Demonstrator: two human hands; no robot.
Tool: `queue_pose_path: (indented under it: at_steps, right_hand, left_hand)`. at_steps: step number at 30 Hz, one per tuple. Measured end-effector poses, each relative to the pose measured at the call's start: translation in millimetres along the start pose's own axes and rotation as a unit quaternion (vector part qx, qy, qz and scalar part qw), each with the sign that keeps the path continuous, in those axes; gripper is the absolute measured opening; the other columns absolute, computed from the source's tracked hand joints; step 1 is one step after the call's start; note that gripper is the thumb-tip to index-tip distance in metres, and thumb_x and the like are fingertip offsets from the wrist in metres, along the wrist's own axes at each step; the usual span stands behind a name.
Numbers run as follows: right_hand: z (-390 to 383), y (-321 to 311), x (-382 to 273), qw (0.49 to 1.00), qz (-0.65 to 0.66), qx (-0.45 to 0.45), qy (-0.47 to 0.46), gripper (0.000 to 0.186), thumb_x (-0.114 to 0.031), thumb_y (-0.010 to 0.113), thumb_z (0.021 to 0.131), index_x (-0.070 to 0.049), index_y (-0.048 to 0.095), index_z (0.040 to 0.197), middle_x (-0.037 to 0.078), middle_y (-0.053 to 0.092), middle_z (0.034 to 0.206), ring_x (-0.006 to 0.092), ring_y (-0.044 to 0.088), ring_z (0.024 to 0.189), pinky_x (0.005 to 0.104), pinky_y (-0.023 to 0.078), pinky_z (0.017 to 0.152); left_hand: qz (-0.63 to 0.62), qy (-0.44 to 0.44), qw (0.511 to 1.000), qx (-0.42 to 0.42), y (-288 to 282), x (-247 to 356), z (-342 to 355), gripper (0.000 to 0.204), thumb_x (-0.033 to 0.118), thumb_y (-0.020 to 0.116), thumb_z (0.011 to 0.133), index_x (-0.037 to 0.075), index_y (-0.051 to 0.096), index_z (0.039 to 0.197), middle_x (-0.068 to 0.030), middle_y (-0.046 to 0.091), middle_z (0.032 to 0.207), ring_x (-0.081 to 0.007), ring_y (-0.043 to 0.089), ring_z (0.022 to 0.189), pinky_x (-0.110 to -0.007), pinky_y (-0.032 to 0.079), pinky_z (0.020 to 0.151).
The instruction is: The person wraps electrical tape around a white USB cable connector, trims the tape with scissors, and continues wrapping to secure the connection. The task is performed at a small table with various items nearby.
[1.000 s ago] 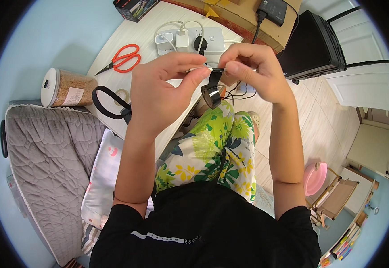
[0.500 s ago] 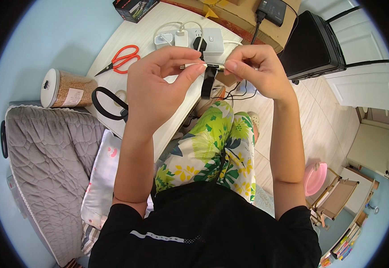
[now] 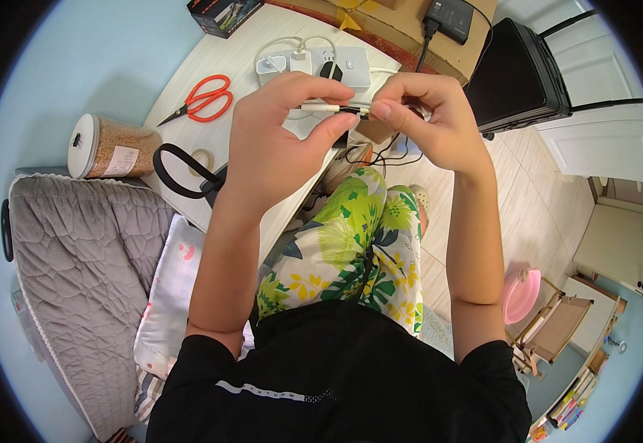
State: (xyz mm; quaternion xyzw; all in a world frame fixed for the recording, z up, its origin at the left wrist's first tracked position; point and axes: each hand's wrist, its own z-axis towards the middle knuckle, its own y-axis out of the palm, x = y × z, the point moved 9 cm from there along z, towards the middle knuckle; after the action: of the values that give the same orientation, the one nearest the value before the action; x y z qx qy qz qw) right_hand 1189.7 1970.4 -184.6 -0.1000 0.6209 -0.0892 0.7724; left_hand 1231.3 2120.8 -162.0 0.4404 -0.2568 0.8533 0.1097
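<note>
A thin white cable (image 3: 320,108) with a slim white end is held up level over the desk's right edge. Black tape (image 3: 349,110) covers its middle stretch. My left hand (image 3: 281,140) has thumb and forefinger bent around the taped part, one on either side of it. Beneath that thumb a dark strip partly shows, mostly hidden by the hand. My right hand (image 3: 428,118) pinches the cable just right of the tape, its other fingers curled in. Behind my hands, a white power strip (image 3: 351,70) carries white charger plugs (image 3: 271,68) and a black plug (image 3: 330,71).
Orange-handled scissors (image 3: 207,98) and a tape roll (image 3: 202,160) lie on the white desk (image 3: 177,140). Near its left edge are a lidded grain jar (image 3: 118,148) and a black loop strap (image 3: 170,173). Black cords (image 3: 384,156) hang beyond the desk. A black suitcase (image 3: 517,77) stands right.
My left hand has shifted rightward along the cable, closer to my right hand. The black tape strip that hung below the cable is now mostly out of sight behind my left thumb.
</note>
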Motion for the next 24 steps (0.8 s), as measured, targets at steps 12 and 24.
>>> queue_pose_path:
  at_steps: [12, 24]
  right_hand:
    - [-2, 2, -5, 1.000, -0.005, -0.015, 0.019, 0.015, -0.012, 0.068, 0.087, 0.000, 0.065, 0.080, -0.004, 0.055, 0.065, 0.0011, 0.042, 0.057, 0.0191, 0.033, 0.050]
    - [-3, 0, -14, 0.998, -0.058, 0.017, -0.023, 0.011, -0.007, 0.068, 0.083, 0.002, 0.064, 0.078, -0.001, 0.057, 0.062, 0.0017, 0.042, 0.051, 0.0191, 0.033, 0.045]
  left_hand:
    - [-0.094, -0.111, 0.989, -0.035, 5, -12, -8, 0.012, 0.009, 0.071, 0.082, 0.000, 0.069, 0.089, -0.0044, 0.070, 0.082, -0.0096, 0.064, 0.076, -0.024, 0.052, 0.072]
    - [-0.139, -0.172, 0.974, -0.060, 12, -21, -13, 0.013, 0.002, 0.065, 0.087, -0.006, 0.066, 0.097, -0.0065, 0.068, 0.089, -0.0091, 0.062, 0.082, -0.022, 0.051, 0.074]
